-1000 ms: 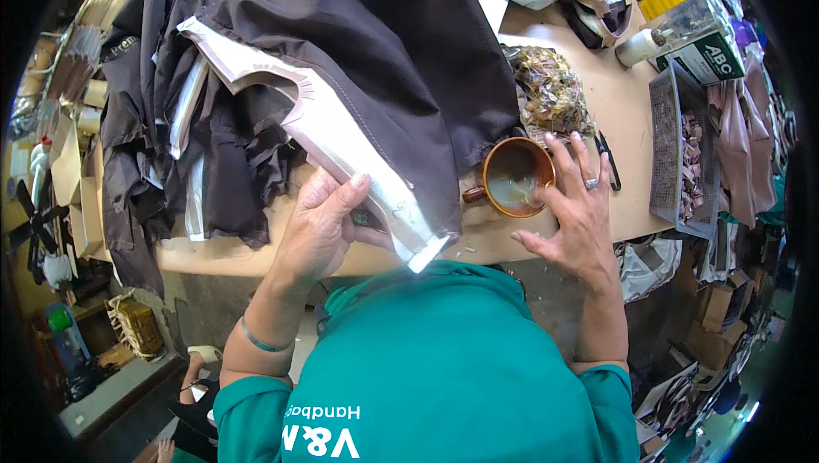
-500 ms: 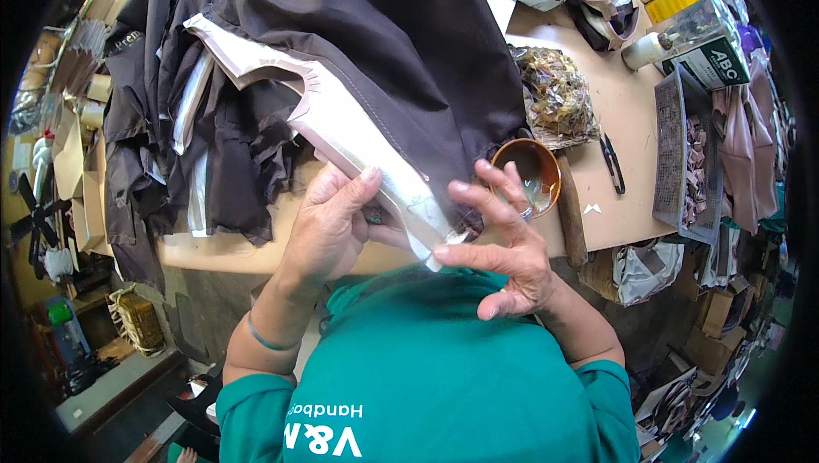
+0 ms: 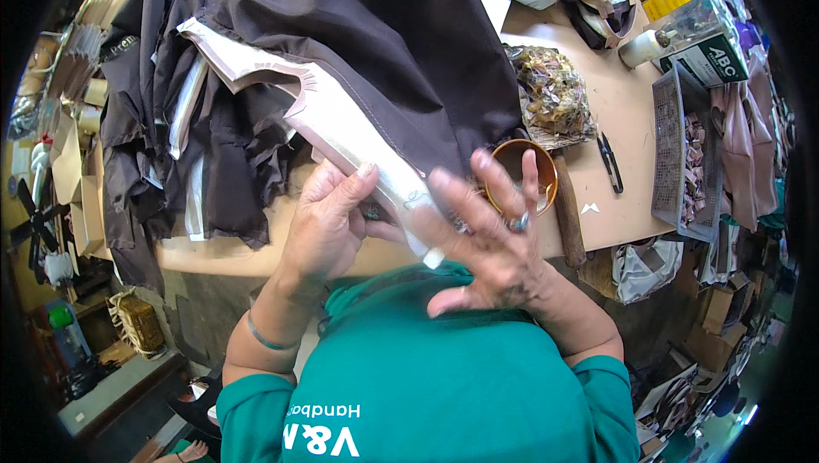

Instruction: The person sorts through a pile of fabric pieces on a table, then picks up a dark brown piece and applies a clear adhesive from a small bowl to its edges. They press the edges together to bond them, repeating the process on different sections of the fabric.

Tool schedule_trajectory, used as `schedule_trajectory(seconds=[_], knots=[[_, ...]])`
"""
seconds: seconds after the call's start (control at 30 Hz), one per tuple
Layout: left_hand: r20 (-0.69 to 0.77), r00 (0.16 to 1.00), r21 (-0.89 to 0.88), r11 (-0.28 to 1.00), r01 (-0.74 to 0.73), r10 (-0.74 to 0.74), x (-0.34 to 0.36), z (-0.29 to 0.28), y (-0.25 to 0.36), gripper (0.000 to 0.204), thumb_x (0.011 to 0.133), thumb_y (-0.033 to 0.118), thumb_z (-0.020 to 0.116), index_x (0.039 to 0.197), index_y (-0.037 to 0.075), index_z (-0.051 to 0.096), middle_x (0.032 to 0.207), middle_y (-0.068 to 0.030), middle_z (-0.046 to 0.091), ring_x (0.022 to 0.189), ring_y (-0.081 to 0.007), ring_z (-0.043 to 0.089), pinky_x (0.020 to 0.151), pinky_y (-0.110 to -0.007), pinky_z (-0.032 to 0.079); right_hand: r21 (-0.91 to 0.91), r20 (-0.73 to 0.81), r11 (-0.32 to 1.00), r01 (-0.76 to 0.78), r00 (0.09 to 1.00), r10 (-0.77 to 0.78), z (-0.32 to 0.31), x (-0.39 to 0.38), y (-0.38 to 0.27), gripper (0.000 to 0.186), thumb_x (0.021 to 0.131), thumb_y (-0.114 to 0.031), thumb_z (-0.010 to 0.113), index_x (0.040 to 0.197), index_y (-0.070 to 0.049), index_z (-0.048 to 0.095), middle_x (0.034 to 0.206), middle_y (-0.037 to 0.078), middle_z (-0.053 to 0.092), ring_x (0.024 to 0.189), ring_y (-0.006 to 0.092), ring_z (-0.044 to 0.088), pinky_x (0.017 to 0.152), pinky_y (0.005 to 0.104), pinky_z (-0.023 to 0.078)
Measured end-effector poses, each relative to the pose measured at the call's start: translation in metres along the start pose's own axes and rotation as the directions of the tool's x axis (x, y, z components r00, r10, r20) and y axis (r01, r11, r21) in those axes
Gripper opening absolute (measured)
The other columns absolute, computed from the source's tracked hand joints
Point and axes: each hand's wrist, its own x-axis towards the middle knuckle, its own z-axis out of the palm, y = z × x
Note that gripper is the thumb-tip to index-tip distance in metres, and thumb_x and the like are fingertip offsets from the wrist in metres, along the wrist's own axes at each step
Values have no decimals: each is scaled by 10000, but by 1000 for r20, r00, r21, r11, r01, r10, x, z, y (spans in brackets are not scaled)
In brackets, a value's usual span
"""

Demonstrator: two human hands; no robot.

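A pale, white-faced strip (image 3: 341,130) with a notched, curved edge runs diagonally along a large dark brown fabric piece (image 3: 367,28); a stitch line shows beside it. My left hand (image 3: 326,217) pinches the strip's near part, thumb on top and fingers underneath. Over the strip's lower end is my right hand (image 3: 499,254), its fingers spread and partly blurred; a ring shows on one finger. Whether its index finger touches the strip, I cannot tell. Just beyond that hand stands a round brown bowl (image 3: 553,182) with something whitish inside, partly hidden by the fingers.
A wooden stick (image 3: 570,220) lies right of the bowl, with black snips (image 3: 610,163) farther right. Behind the bowl sits a crusty brownish lump (image 3: 553,92). A grey mesh basket (image 3: 663,152) holds pinkish scraps. More dark fabric pieces (image 3: 235,156) are piled at left.
My right hand has swung left across the strip's lower end, its fingers spreading and lifting. The left hand keeps its pinch almost in place; the strip has barely shifted.
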Motion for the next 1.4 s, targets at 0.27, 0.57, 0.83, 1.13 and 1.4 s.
schedule_trajectory(seconds=[0.27, 0.57, 0.83, 1.13, 1.4], knots=[[-25, 1000, -28, 999, -20, 19, 5, -5, -5, 240, 900, 157, 430, 1076, -5, 421, 993, -166, 567, 854, -224, 612, 612, -344, 574, -144, -103, 983, 111, 987, -126, 7, -4, -7, 534, 821, -592, 336, 955, -169, 633, 1226, -15, 463, 1215, 246, 350, 1002, 645, 33], [70, 654, 98, 647, -756, 753, -31, -15, 46, 765, 807, 394, 525, 1332, -39, 175, 1189, -232, 430, 1037, -310, 490, 891, -401, 400, 63, 100, 935, -350, 934, 343, -54, -42, 67, 562, 657, -550, 628, 1023, -125, 596, 1273, 136, 397, 1230, 351, 296, 1013, 580, 128], [367, 668, 848, 62, -526, 647, 57, 19, 4, 786, 724, -132, 533, 1371, 32, 117, 1299, -196, 380, 919, -181, 563, 750, -262, 483, -289, 395, 878, -381, 788, 472, -27, -45, 75, 573, 509, -406, 770, 992, -145, 606, 1390, 110, 219, 1304, 344, 118, 1010, 598, 114], [479, 731, 868, -135, -478, 486, 121, 1, -20, 350, 722, 44, 646, 992, 37, 423, 1021, -168, 513, 882, -297, 573, 763, -339, 452, -222, 260, 926, -306, 897, 359, -49, -53, 62, 371, 581, -349, 746, 810, -100, 593, 1345, 104, 294, 1282, 341, 187, 998, 621, 97], [663, 648, 651, -716, -251, 375, 160, 19, -42, 516, 694, 267, 663, 1137, 102, 455, 1001, -78, 532, 980, -255, 507, 898, -524, 289, -285, 207, 927, -244, 929, 308, -47, -59, 52, 334, 605, -350, 718, 806, -105, 614, 1303, 81, 355, 1256, 307, 255, 1003, 615, 85]])
